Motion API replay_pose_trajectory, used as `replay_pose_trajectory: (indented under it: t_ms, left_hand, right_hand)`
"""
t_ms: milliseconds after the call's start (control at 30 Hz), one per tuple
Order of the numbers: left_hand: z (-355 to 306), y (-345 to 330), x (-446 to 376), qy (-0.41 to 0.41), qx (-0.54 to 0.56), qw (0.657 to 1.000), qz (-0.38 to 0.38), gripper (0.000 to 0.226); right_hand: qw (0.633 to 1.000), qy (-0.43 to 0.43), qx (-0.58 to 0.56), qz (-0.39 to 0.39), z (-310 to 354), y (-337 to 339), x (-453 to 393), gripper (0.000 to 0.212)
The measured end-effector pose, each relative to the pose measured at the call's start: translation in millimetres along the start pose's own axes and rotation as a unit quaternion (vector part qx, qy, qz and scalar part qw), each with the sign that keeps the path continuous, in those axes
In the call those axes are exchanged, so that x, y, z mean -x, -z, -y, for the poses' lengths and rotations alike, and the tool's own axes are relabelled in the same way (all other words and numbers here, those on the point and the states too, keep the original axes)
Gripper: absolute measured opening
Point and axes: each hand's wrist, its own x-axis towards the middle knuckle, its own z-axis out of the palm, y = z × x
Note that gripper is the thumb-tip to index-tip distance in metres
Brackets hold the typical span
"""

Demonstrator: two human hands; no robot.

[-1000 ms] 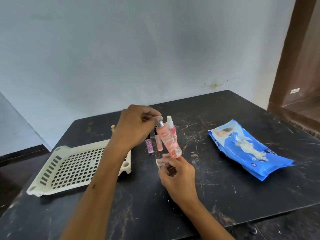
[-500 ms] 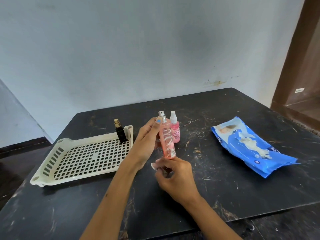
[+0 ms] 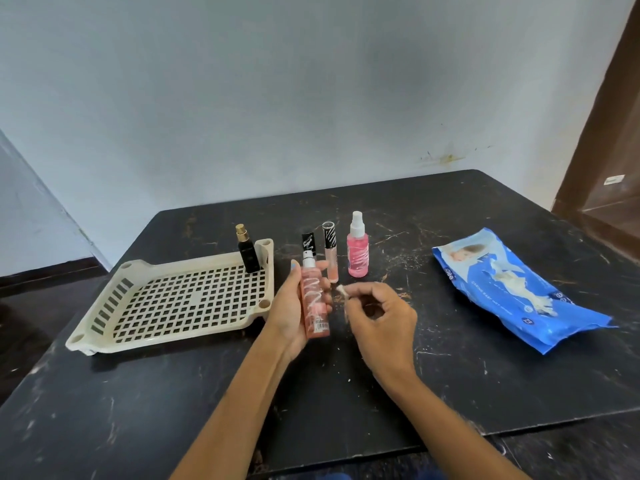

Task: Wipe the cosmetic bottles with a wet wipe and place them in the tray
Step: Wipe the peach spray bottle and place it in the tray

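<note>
The left hand (image 3: 294, 310) grips a peach spray bottle (image 3: 314, 303); the right hand (image 3: 379, 317) pinches a small wipe (image 3: 342, 291) beside it. The tray (image 3: 166, 334) left of them holds one black bottle (image 3: 248, 252); three wait beyond.

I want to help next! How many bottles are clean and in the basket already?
One small black bottle stands in the tray's far corner. The left hand holds a peach spray bottle while the right hand pinches a bit of wipe. The pink spray bottle and two slim tubes wait on the table.
</note>
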Motion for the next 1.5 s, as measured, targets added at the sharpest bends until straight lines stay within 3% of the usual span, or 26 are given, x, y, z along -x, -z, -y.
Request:
replay_pose_trajectory:
  t_ms: [300, 500, 767, 900, 1267, 1500]
  left_hand:
    - [14, 12, -3, 0.040, 0.034, 0.999, -0.003, 0.041]
    - [18, 15, -8, 0.009, 0.021, 1.000, 0.006, 0.040]
    - [21, 18, -10, -0.014, 0.024, 1.000, -0.011, 0.040]
    - [23, 18, -12, -0.052, 0.032, 0.998, -0.026, 0.026]
    - [24, 16, -10, -0.050, 0.034, 0.998, -0.012, 0.031]
    - [25, 15, -10, -0.081, 0.014, 0.995, -0.065, 0.018]
  right_hand:
    - [0.985, 0.158, 0.072, 0.000, -5, -21, -15, 0.023]
    - [0.974, 0.214, 0.068, 0.023, -12, -29, -10, 0.022]
    - [0.976, 0.209, 0.045, 0.030, -13, -29, -8, 0.023]
    - [0.977, 0.202, 0.055, 0.040, -15, -27, -8, 0.021]
    - [0.974, 0.211, 0.084, 0.026, -17, -24, -9, 0.022]
    - [0.973, 0.216, 0.083, 0.018, -15, -24, -8, 0.018]
